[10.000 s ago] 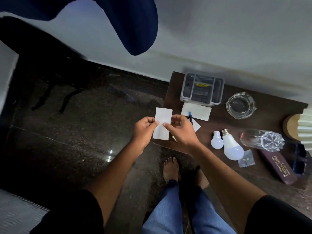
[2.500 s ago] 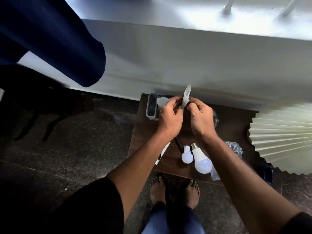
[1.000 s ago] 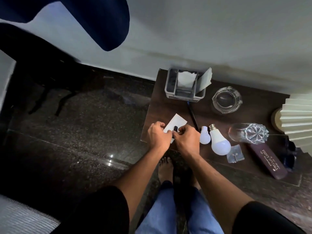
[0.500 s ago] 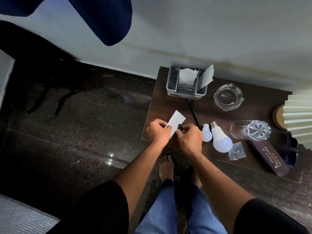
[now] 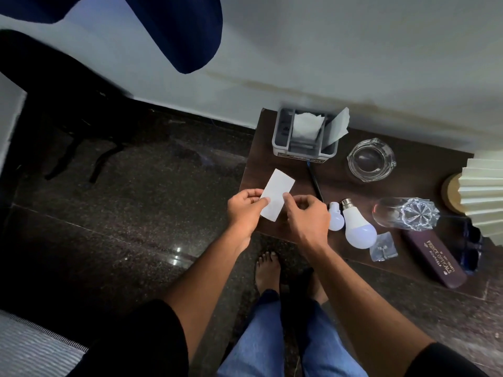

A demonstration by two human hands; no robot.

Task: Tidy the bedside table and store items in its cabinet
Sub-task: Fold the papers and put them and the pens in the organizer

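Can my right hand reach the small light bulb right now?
Probably yes: the small bulb lies just beside the right hand, nothing between them, though it pinches the paper slip.

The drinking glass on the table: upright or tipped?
The glass lies on its side: rim toward the bulbs, star-cut base toward the lamp.

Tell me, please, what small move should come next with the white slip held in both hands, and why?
Probably carry the white slip over to the grey organizer and tuck it in. Both the left hand and right hand pinch it above the front corner of the table, and two other papers already stand in that organizer.
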